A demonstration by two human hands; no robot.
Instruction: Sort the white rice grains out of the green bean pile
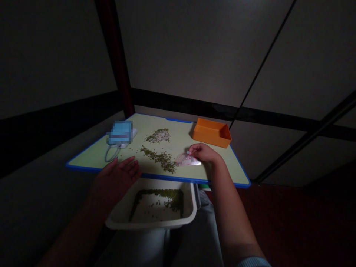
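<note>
My right hand (202, 152) pinches a clear, flat plastic piece (189, 159) with pink markings; its exact kind is hard to make out. Its left end meets a scattered strip of small green and pale grains (162, 160) on the pale yellow board table (133, 129). Farther back lies a second pile, green mixed with whitish grains (159, 135). Near the front left edge, my left hand (121, 180) is open, fingers spread and holding nothing. Below the table's front edge, a white plastic basin (190, 207) contains many green grains along its sides.
An orange open box (211, 139) stands at the back right of the table. At the left, a blurred blue-screened device (120, 131) with a looped grey cable (107, 152) rests near the edge. Dark panelled walls (180, 48) enclose the table behind and at left.
</note>
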